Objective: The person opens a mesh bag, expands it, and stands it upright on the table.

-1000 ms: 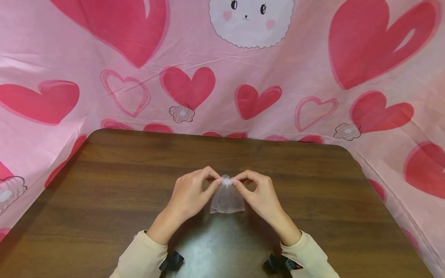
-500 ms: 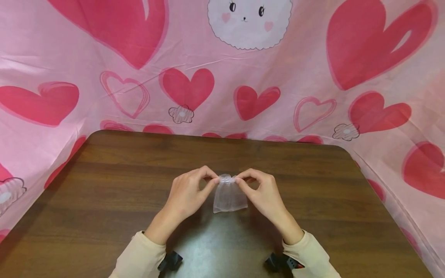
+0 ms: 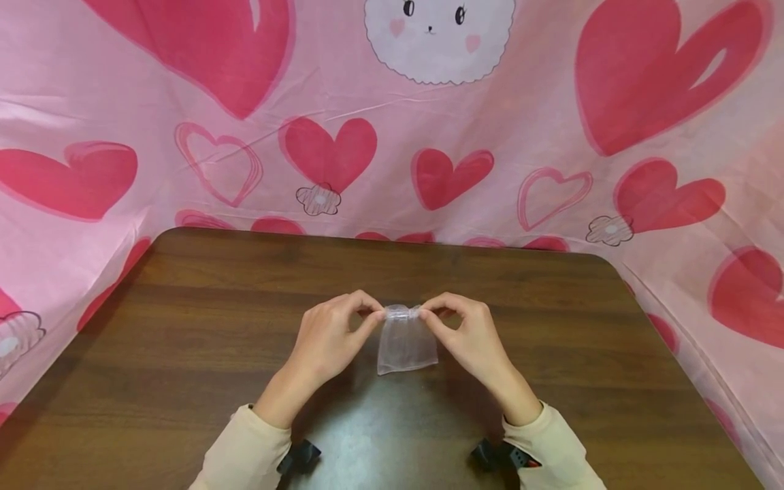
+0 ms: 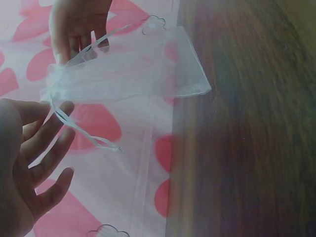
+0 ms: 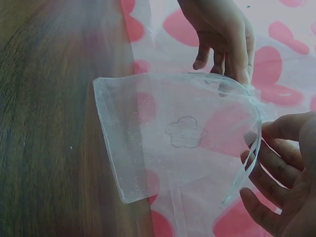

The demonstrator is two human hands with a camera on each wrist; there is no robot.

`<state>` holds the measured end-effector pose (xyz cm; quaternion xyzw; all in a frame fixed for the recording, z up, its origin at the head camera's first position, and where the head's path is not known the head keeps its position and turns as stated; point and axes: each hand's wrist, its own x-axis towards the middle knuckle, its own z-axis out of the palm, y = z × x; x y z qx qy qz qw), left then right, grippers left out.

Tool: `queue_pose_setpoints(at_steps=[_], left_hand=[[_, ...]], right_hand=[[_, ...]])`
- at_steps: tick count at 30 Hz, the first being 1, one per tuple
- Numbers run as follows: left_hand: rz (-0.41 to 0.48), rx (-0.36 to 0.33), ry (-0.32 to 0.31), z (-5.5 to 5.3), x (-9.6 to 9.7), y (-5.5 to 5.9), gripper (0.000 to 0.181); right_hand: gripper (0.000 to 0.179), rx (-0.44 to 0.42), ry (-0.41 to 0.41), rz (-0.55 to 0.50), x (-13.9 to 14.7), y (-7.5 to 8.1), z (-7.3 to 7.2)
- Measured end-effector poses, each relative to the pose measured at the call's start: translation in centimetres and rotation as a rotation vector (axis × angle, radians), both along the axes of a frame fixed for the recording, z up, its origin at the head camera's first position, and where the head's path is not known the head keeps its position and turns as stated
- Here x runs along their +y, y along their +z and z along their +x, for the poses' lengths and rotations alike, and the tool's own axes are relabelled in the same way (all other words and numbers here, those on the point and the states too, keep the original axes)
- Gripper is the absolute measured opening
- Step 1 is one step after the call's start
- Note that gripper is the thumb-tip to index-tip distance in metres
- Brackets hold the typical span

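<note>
A small sheer white drawstring pouch (image 3: 407,346) hangs between both hands above the middle of the table, its mouth at the top and its flat bottom edge down. My left hand (image 3: 327,337) pinches one side of the gathered neck between thumb and forefinger. At the opposite side, my right hand (image 3: 471,337) pinches the neck in the same manner. The left wrist view shows a loose drawstring (image 4: 94,138) dangling near the left fingers. Another drawstring end (image 5: 234,185) trails by the right fingers in the right wrist view. Through the see-through mesh no contents show.
A dark brown wooden table (image 3: 184,354) spreads beneath the hands. Behind and beside it hangs a pink cloth (image 3: 392,102) printed with hearts. Black devices (image 3: 300,459) are strapped at both wrists, below beige sleeves (image 3: 248,449).
My hands have drawn apart a little, the right one shifting rightward. The pouch's bunched neck has spread wider between them.
</note>
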<state>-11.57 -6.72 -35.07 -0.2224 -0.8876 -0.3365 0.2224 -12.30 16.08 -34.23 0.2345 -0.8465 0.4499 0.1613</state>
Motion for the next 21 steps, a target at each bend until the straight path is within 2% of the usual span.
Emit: queue_pose_setpoints(at_steps=[15, 21], left_hand=[[-0.001, -0.039, 0.028, -0.4, -0.6, 0.1, 0.006], [-0.007, -0.023, 0.028, -0.4, -0.8, 0.1, 0.006]], right_hand=[[0.004, -0.003, -0.037, 0.047, 0.9, 0.2, -0.5], [0.006, -0.028, -0.034, 0.072, 1.0, 0.5, -0.3]])
